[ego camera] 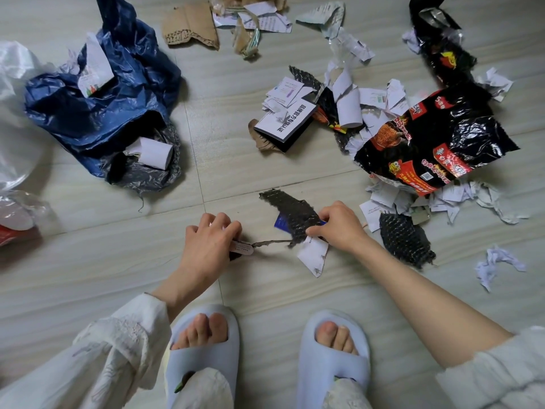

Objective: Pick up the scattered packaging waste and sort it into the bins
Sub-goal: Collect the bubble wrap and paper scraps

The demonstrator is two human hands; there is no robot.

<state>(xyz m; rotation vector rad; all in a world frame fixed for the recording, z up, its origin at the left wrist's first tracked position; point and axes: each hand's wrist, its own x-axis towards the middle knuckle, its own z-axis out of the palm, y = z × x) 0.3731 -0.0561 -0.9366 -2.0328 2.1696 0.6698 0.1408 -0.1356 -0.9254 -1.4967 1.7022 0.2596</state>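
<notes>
While my left hand (206, 243) is pinching a small printed label (242, 248), its writing is showing too blurred to read. My right hand (339, 227) is pinching black bubble wrap (290, 209), its long axis running from upper left to lower right.

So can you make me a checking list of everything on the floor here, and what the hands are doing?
Surface: pale tiled floor, mostly littered.
Job's things: blue plastic bag holding a paper tube; black noodle wrapper; torn cardboard; black bubble wrap piece; white paper scrap.
Clutter: torn paper scraps scattered at right; clear plastic bag at left.
Grips: left hand pinches a small label; right hand holds the bubble wrap piece.
Cables: nothing seen.
Surroundings: the person's slippers below; no rigid bin seen.
</notes>
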